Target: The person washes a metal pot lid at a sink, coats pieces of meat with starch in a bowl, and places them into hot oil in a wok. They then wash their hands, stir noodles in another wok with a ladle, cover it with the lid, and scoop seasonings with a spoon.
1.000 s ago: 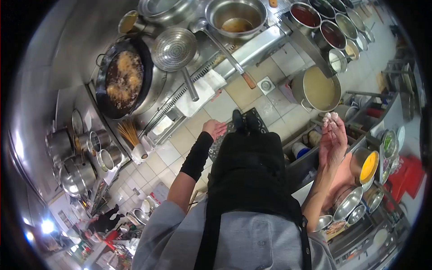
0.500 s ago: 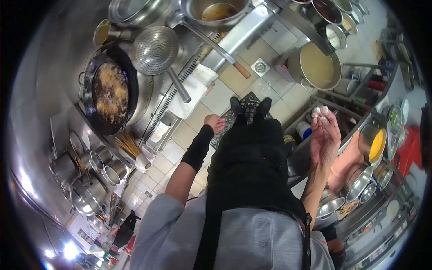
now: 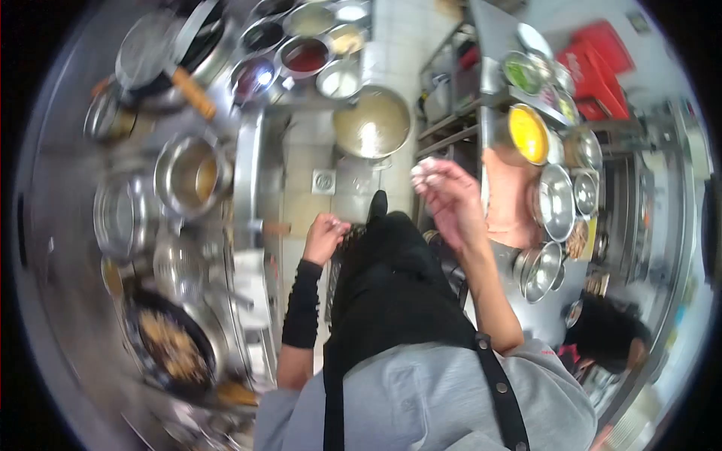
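Observation:
My left hand (image 3: 325, 238) hangs over the floor beside the counter edge, fingers curled, with a black sleeve (image 3: 302, 301) on the forearm; what it holds, if anything, is too small to tell. White powder coats the fingertips of my right hand (image 3: 450, 201), which is raised with bent fingers and nothing visible in it. Ahead of both hands stands a large pot of cloudy liquid (image 3: 372, 124). At lower left, food fries in a dark wok (image 3: 169, 342) beside a blurred perforated ladle (image 3: 180, 263).
On the right counter are a pinkish board (image 3: 508, 199), a container of yellow liquid (image 3: 529, 134) and steel bowls (image 3: 556, 203). Sauce pots (image 3: 304, 56) stand at upper left. A steel pot (image 3: 188, 177) sits on the left counter. Another person (image 3: 605, 331) is at lower right.
The view has swung toward the right counter, so the wok now lies lower left. My left hand's fingers are more curled. One foot has stepped forward, and a person has appeared at lower right.

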`<action>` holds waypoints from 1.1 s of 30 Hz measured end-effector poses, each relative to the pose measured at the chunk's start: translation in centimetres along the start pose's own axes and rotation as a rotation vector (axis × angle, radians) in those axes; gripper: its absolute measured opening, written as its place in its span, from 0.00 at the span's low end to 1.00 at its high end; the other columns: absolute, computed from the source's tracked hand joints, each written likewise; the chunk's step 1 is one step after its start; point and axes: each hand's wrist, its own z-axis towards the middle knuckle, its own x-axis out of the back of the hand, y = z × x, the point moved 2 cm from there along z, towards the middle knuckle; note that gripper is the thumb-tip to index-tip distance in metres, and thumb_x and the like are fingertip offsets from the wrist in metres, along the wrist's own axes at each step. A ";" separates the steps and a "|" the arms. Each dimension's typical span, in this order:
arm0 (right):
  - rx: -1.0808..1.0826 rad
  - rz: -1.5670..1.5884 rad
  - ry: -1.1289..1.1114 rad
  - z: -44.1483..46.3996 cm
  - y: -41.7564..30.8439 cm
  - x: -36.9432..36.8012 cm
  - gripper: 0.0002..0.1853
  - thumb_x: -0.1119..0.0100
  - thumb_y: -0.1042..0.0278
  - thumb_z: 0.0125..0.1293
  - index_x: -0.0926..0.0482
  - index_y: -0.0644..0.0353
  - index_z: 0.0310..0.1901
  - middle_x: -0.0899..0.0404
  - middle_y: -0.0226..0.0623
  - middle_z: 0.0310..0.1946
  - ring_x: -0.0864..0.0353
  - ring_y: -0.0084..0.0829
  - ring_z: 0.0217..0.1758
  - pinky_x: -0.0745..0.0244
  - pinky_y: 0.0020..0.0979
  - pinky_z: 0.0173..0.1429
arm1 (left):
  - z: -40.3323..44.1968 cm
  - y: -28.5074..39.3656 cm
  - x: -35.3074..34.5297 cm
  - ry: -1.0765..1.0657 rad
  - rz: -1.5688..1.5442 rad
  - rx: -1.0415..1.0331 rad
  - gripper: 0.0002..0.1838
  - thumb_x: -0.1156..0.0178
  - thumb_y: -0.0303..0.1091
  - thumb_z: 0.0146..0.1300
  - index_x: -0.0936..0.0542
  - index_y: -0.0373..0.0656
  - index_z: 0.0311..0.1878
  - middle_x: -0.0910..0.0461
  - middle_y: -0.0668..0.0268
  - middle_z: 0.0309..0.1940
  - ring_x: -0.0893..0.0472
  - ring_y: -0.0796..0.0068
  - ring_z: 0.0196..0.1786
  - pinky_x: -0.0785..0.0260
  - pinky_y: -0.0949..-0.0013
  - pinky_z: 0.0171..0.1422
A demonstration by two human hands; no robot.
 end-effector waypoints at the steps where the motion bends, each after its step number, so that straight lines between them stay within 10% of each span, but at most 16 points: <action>1: 0.013 0.019 0.016 0.6 -0.5 0.5 0.11 0.44 0.83 0.64 0.20 0.70 0.47 0.16 0.44 0.45 0.16 0.32 0.47 0.20 0.32 0.56 | 0.9 2.0 -1.0 -0.014 0.099 0.050 0.08 0.46 0.24 0.72 0.34 0.45 0.47 0.19 0.65 0.41 0.16 0.73 0.48 0.26 0.73 0.44; 22: 0.191 -0.058 -0.034 24.6 -20.6 11.7 0.11 0.46 0.81 0.70 0.21 0.70 0.52 0.15 0.43 0.46 0.15 0.29 0.46 0.20 0.31 0.54 | 37.8 22.6 -26.7 -0.341 0.440 0.185 0.13 0.45 0.21 0.65 0.34 0.43 0.50 0.17 0.58 0.43 0.17 0.69 0.44 0.22 0.66 0.42; 33: 0.370 -0.116 0.403 34.2 -37.4 20.1 0.13 0.45 0.83 0.65 0.22 0.73 0.51 0.16 0.48 0.46 0.15 0.36 0.45 0.21 0.34 0.52 | 72.7 36.9 -37.5 -0.255 0.420 0.283 0.12 0.51 0.31 0.70 0.35 0.48 0.55 0.18 0.54 0.45 0.18 0.61 0.44 0.20 0.52 0.47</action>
